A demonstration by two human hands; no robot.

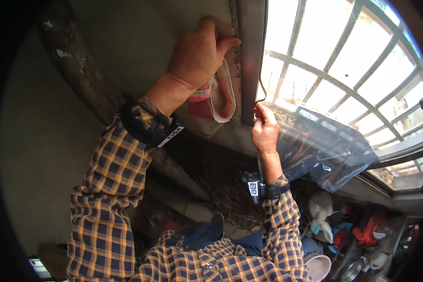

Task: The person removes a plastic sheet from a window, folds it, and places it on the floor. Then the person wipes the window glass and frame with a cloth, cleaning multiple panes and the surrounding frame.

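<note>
My left hand (199, 58) is raised against the wall beside the window frame (248, 60), its thumb pointing to the frame. Below its palm hangs a red, pink and white cloth item (216, 98); whether the fingers hold it cannot be told. My right hand (266, 128) is at the lower corner of the frame, fingertips pinched at the end of a thin dark cord (262, 84) that runs down the frame's edge. Right beside that hand, a clear plastic sheet or bag (324, 148) spreads across the lower window.
Metal bars (324, 75) cross the bright window. A wooden pole (74, 60) leans at the left. At the lower right stand a tied whitish bag (320, 211), red plastic bags (368, 231), a pale bucket (318, 268) and a metal bowl (351, 270). Dry twigs or straw lie on the floor.
</note>
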